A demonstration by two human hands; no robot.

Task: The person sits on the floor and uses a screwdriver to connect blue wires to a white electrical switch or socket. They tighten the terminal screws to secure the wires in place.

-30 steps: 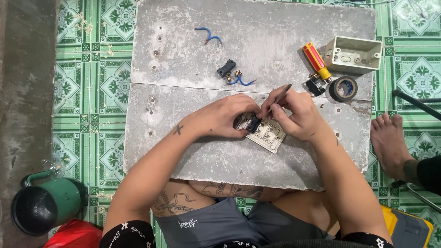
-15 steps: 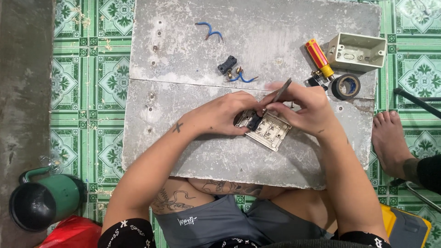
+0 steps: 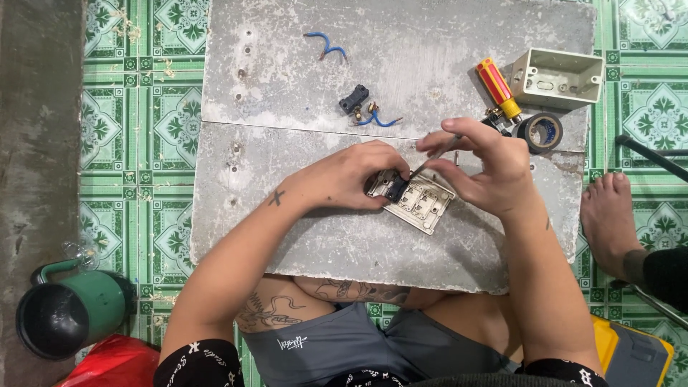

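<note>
switch plate [image 3: 419, 204] lies on the grey slab [image 3: 301, 222], below the black tape roll [image 3: 540, 132]; my left hand [image 3: 351, 178] clamps it — right hand [image 3: 487, 165] has raised its thin tool [image 3: 430, 159] steeper than a moment ago; i judge prying continues.

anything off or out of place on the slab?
Minor only. Two loose blue wire offcuts lie on the grey slab: one near the top, one beside a detached black switch module. The slab is pitted. Left hand steadies the switch plate; right hand holds a thin tool.
</note>
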